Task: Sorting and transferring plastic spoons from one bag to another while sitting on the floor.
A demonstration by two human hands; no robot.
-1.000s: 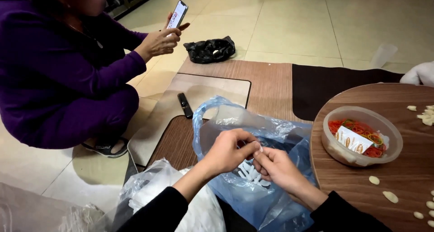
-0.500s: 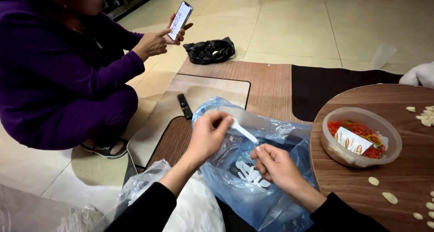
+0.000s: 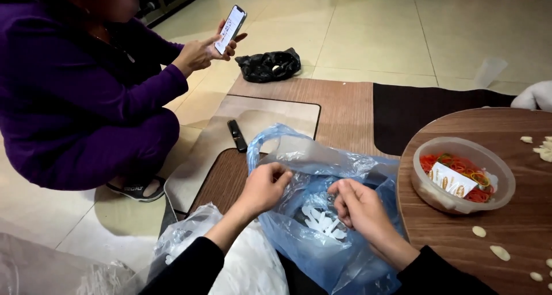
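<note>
Head view: left hand (image 3: 265,187) fingers curled shut, pinching blue bag (image 3: 322,237) rim; right hand (image 3: 357,206) loosely curled, grip unclear; white pieces (image 3: 322,221) between, below fingers.

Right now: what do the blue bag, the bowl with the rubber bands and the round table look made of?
Blue bag: thin plastic film, translucent, crinkled and glossy; the left hand and right hand work at its mouth. Bowl: clear, slightly cloudy plastic; the contents show through its wall. Round table: wood-grain surface with a satin sheen; solid wood or laminate, cannot tell.
</note>
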